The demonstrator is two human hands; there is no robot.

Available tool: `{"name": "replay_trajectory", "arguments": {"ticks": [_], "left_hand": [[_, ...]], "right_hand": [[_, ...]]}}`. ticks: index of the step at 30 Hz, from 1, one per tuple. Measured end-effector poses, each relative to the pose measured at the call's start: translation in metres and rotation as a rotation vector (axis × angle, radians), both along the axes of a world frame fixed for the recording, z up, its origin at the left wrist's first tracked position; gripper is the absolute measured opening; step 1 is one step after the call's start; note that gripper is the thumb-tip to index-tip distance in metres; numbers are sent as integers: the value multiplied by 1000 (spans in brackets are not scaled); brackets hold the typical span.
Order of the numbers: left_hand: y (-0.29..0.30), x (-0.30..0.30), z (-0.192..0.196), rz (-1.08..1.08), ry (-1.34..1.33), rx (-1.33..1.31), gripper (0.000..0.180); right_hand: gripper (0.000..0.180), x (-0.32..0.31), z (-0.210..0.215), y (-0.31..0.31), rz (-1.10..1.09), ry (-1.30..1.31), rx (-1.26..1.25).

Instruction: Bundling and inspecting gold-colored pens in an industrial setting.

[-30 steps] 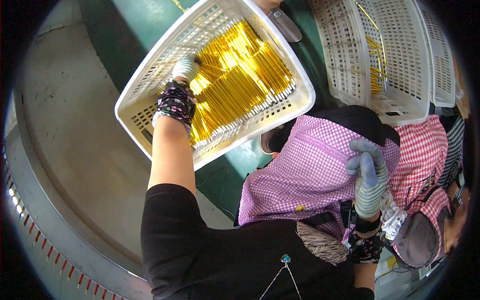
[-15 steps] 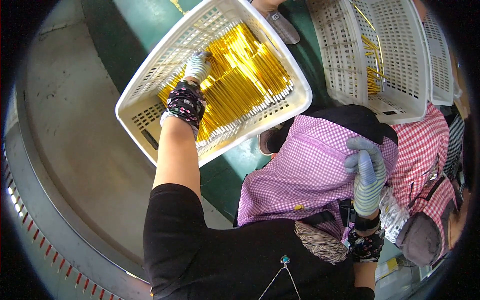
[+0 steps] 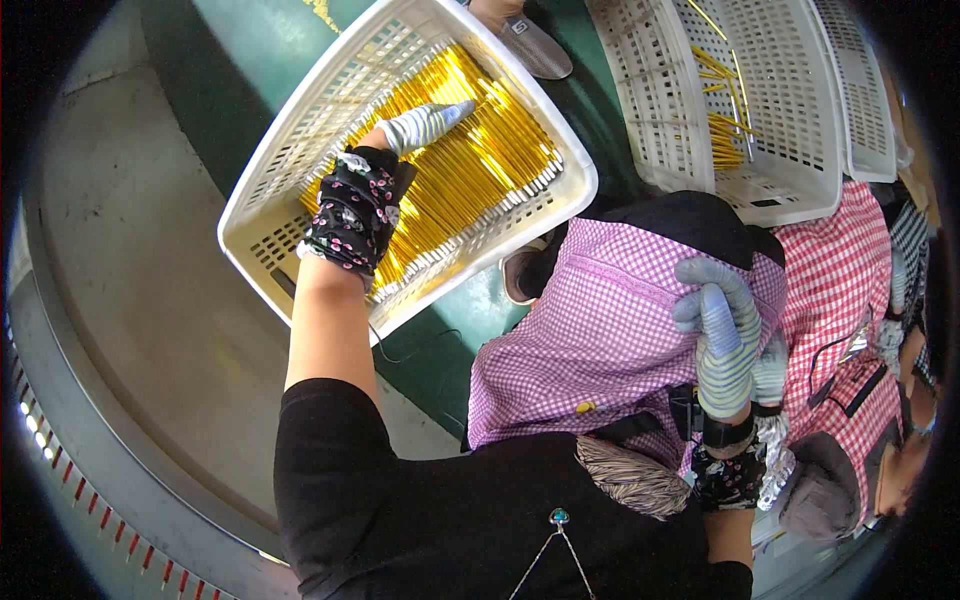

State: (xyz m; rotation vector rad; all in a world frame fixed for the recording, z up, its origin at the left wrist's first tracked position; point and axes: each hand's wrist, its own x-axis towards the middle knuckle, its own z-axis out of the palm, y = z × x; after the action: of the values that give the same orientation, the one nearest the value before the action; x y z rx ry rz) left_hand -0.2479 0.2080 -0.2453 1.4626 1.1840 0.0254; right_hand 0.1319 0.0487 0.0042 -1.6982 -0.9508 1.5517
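Observation:
Slender golden rods with pale silvery ends (image 3: pixel 455 180) lie side by side in rows inside a white perforated plastic basket (image 3: pixel 255 250). My left hand (image 3: pixel 430 124), in a striped grey-blue glove, reaches into the basket and rests over the rods. Its fingers are stretched out toward the middle, and no rod shows in its grip. Off to the right, my right hand (image 3: pixel 724 350) is raised above a purple checked apron (image 3: pixel 590 310). That hand wears a similar glove; its fingers are bent in against the thumb, with nothing visible in them.
Another white basket (image 3: pixel 800 110) at the upper right holds several loose golden rods (image 3: pixel 728 140). A co-worker in a red checked garment (image 3: pixel 825 290) is at the right. A person's shoe (image 3: pixel 535 45) stands behind my basket. A curved metal edge (image 3: pixel 110 400) runs along the left.
My left hand has moved right across the rods, its fingers now stretched out. The right hand keeps its bent pose. A co-worker's gloved hand now shows behind it.

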Motion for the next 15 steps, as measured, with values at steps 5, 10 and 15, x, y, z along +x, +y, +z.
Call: {"name": "replay_trajectory", "arguments": {"ticks": [5, 10, 15], "left_hand": [[10, -15, -41, 286, -110, 17, 61], [48, 24, -52, 300, 141, 88, 62], [23, 72, -44, -66, 406, 96, 71]], "right_hand": [[22, 1, -3, -4, 14, 26, 26], [22, 4, -3, -6, 10, 62, 68], [23, -1, -4, -10, 12, 16, 60]]}}
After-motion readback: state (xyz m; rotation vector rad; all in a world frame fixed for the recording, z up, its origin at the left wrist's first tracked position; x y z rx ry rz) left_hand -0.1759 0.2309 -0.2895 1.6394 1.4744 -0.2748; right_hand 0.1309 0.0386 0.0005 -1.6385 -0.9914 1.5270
